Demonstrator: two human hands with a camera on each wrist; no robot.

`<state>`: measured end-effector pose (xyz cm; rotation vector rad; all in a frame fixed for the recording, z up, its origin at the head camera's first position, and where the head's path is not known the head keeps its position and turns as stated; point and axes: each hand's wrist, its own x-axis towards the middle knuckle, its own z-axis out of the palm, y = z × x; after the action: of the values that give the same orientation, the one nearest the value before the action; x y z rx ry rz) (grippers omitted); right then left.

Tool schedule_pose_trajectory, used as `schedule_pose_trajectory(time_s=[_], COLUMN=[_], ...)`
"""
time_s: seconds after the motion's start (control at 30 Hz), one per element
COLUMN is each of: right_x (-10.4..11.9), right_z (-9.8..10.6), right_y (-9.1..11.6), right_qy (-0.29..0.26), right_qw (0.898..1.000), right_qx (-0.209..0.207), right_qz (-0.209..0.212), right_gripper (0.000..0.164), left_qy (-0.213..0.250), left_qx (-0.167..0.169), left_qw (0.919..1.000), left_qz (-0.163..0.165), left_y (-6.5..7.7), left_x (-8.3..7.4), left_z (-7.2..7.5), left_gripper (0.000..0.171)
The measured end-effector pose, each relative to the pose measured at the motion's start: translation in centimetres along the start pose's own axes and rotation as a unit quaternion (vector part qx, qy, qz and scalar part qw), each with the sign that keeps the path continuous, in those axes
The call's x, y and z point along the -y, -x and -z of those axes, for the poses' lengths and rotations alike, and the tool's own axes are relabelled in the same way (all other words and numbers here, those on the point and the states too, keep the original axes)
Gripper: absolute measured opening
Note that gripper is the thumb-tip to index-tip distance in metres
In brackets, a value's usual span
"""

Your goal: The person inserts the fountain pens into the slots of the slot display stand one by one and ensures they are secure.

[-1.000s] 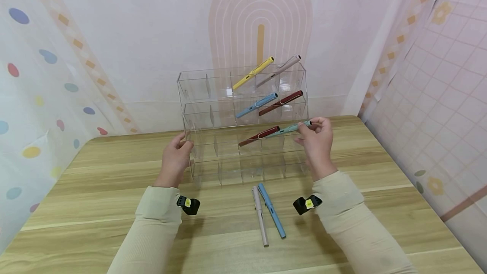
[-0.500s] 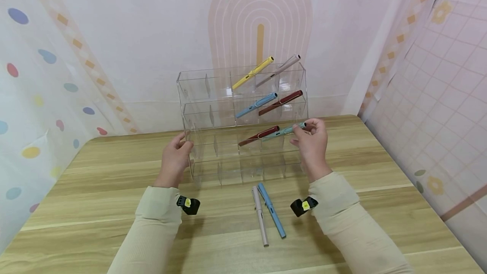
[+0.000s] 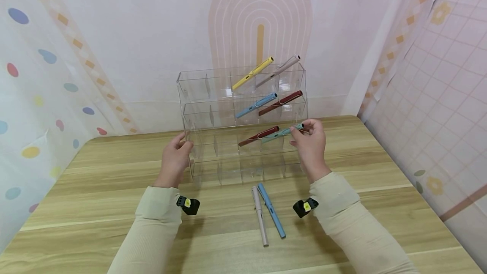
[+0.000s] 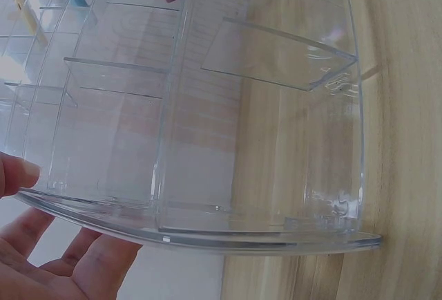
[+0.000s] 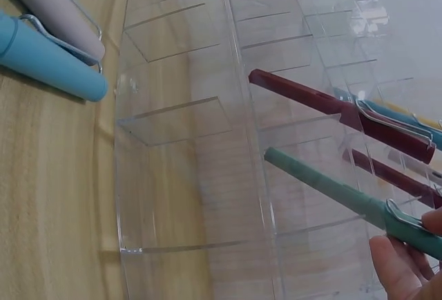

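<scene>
My left hand (image 3: 175, 157) holds the left side panel of a clear acrylic pen rack (image 4: 266, 240), thumb inside and fingers outside. My right hand (image 3: 313, 149) pinches a mint green fountain pen (image 5: 331, 186) near its clip end. The green pen slants in the third tier down, its lower end inside a compartment. Just left of it in that tier leans a dark red pen (image 3: 258, 136). Above, a blue pen (image 3: 256, 105) and another dark red pen (image 3: 280, 103) lean in the second tier, a yellow pen (image 3: 253, 73) and a greyish-pink pen (image 3: 278, 71) in the top one.
On the wooden table (image 3: 114, 231), in front of the rack, a grey pen (image 3: 260, 217) and a blue pen (image 3: 272, 210) lie side by side. A patterned cloth (image 3: 152, 45) hangs behind the table, with more cloth at both sides.
My right hand has moved a little left and down, and the green pen has slid further left and down in its compartment. The left hand and rack stay put.
</scene>
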<state>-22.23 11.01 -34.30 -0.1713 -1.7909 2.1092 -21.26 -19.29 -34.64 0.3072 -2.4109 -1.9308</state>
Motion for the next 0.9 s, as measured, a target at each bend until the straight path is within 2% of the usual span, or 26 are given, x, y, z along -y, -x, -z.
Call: schedule_pose_trajectory(time_s=[0.37,0.57,0.8,0.9], right_x=[-0.2,0.1,0.2,0.0], right_z=[0.4,1.1,2.2,2.8], right_y=[-0.2,-0.1,0.5,1.0], right_qy=[0.041,0.072,0.052,0.061], right_qw=[0.999,0.997,0.998,0.998], right_qx=[0.010,0.017,0.009,0.011], right_qz=[0.027,0.023,0.020,0.018], right_gripper=[0.026,0.033,0.032,0.031], left_qy=[-0.006,0.000,0.003,0.002], left_qx=[-0.011,-0.006,0.002,0.002], left_qw=[0.9999,1.0000,1.0000,1.0000], left_qz=[0.003,0.008,0.008,0.008], left_y=[0.0,0.1,0.1,-0.1], left_x=[-0.2,-0.1,0.1,0.1], left_z=[-0.1,0.0,0.1,0.1], left_gripper=[0.053,0.054,0.058,0.058])
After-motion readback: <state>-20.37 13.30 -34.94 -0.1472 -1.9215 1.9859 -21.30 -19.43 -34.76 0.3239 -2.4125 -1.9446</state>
